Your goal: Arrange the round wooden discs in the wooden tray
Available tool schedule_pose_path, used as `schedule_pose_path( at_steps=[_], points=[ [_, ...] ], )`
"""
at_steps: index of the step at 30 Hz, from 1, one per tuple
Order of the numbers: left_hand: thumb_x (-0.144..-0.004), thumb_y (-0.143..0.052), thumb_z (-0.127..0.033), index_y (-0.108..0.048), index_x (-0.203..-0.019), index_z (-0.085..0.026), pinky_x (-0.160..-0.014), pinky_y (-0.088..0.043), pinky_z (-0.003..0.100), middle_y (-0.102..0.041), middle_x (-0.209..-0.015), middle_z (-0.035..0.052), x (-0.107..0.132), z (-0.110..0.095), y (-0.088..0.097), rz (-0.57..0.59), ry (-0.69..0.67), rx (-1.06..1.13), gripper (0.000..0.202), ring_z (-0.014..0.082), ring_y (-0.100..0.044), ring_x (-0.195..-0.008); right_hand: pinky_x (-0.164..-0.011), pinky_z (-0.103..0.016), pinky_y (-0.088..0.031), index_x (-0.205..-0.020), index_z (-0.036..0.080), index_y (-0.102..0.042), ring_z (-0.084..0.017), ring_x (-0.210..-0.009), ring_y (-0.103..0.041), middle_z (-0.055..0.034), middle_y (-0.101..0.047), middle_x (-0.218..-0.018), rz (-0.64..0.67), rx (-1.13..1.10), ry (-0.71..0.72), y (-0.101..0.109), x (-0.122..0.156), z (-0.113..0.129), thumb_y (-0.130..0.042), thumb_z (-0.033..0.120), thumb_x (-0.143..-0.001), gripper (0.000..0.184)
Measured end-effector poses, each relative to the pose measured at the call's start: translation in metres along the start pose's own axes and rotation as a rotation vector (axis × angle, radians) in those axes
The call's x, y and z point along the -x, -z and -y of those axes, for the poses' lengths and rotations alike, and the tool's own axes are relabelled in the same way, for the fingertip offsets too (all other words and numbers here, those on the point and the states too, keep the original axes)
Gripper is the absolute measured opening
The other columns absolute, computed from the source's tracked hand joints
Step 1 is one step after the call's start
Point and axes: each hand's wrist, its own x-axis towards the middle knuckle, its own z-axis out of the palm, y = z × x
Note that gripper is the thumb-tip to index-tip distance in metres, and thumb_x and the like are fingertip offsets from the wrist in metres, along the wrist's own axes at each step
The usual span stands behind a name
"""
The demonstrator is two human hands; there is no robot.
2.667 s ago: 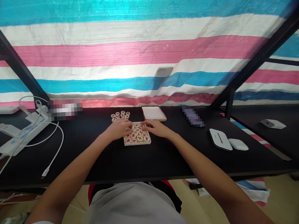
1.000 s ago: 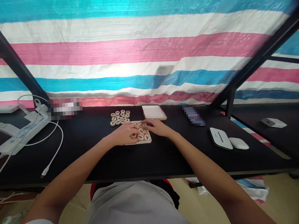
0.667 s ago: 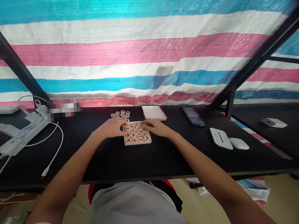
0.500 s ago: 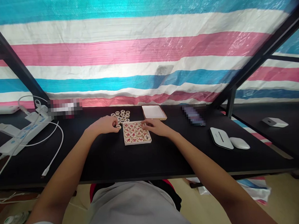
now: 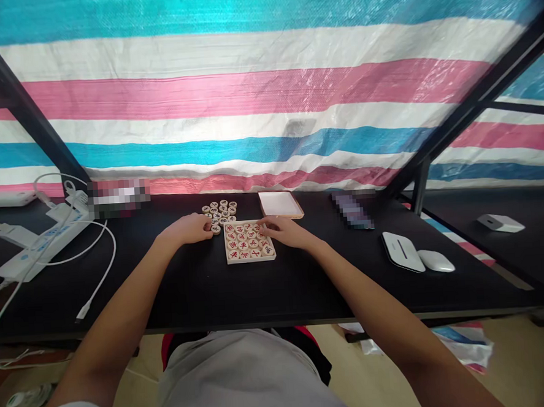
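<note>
A small wooden box (image 5: 250,259) on the black table holds several round wooden chess pieces with red characters. Just behind it to the left lies a loose pile of chess pieces (image 5: 220,211) with dark characters. My left hand (image 5: 188,228) rests to the left of the box, its fingers curled and pinching one loose piece at the pile's near edge. Against the box's far right corner sits my right hand (image 5: 285,231), fingers bent and touching the rim and the pieces there. The box's lid (image 5: 280,205) lies empty behind the box.
A white power strip (image 5: 35,245) with cables lies at the far left. Two white devices (image 5: 411,255) sit to the right. Slanted black frame posts (image 5: 460,115) rise on both sides, and a striped tarp hangs behind the table.
My left hand has left the box and moved left and back to the loose pile, where it pinches a piece. My right hand has stayed at the box's right corner.
</note>
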Motion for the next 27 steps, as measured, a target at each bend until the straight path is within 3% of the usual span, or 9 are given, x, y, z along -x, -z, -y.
schedule_pose_path(
  at_steps=[7, 15, 20, 24, 27],
  points=[
    [-0.078, -0.047, -0.058, -0.054, -0.061, -0.02, -0.055, -0.035, 0.028, -0.061, -0.069, 0.0069, 0.0, -0.015, -0.002, -0.004, 0.014, -0.076, 0.042, 0.0219, -0.057, -0.061, -0.068, -0.029, -0.04, -0.109, 0.018, -0.064, -0.017, -0.073, -0.053, -0.0044, -0.061, -0.082, -0.01, 0.015, 0.021, -0.001, -0.002, -0.004, -0.049, 0.046, -0.088, 0.038],
    [-0.083, -0.041, -0.045, -0.059, -0.068, -0.02, -0.06, -0.04, 0.028, -0.064, -0.078, 0.0096, -0.007, -0.011, -0.01, -0.023, 0.027, -0.177, 0.034, 0.0239, -0.061, -0.073, -0.07, -0.03, -0.041, -0.109, 0.017, -0.064, -0.017, -0.074, -0.054, -0.0049, -0.062, -0.082, -0.015, 0.011, 0.02, -0.001, -0.002, -0.004, -0.049, 0.047, -0.088, 0.039],
    [-0.081, -0.044, -0.04, -0.057, -0.066, -0.02, -0.057, -0.036, 0.027, -0.062, -0.072, 0.0072, -0.004, -0.011, -0.006, -0.021, 0.017, -0.144, 0.028, 0.0214, -0.058, -0.067, -0.071, -0.03, -0.041, -0.11, 0.018, -0.064, -0.017, -0.074, -0.054, -0.005, -0.062, -0.082, -0.012, 0.01, 0.009, -0.002, -0.001, -0.005, -0.048, 0.048, -0.088, 0.041],
    [-0.084, -0.044, -0.044, -0.056, -0.067, -0.02, -0.055, -0.034, 0.026, -0.06, -0.066, 0.0043, 0.0, -0.02, -0.003, -0.076, -0.075, -0.054, 0.032, 0.0184, -0.055, -0.061, -0.07, -0.029, -0.04, -0.11, 0.018, -0.064, -0.017, -0.074, -0.054, -0.0048, -0.061, -0.083, -0.01, 0.019, 0.015, -0.002, -0.002, -0.006, -0.049, 0.048, -0.088, 0.04],
    [-0.085, -0.045, -0.044, -0.062, -0.076, -0.019, -0.061, -0.037, 0.025, -0.063, -0.073, 0.003, 0.003, -0.033, -0.005, -0.124, -0.226, 0.038, 0.031, 0.0169, -0.057, -0.067, -0.07, -0.029, -0.041, -0.109, 0.018, -0.064, -0.017, -0.074, -0.053, -0.0048, -0.061, -0.083, -0.018, 0.025, 0.02, -0.002, -0.002, -0.006, -0.049, 0.047, -0.088, 0.039]
  ],
)
